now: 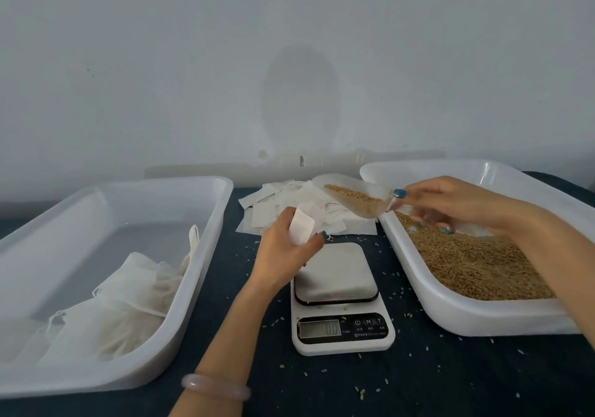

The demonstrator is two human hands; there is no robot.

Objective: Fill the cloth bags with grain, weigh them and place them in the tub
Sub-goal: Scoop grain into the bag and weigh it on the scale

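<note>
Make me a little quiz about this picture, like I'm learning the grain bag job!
1. True or false: the scale has nothing on its plate.
2. What does the right hand hold? A) a scoop B) a spoon C) a cup
3. Fill in: the left hand holds a white cloth ____.
Key: 1 true; 2 A; 3 bag.
</note>
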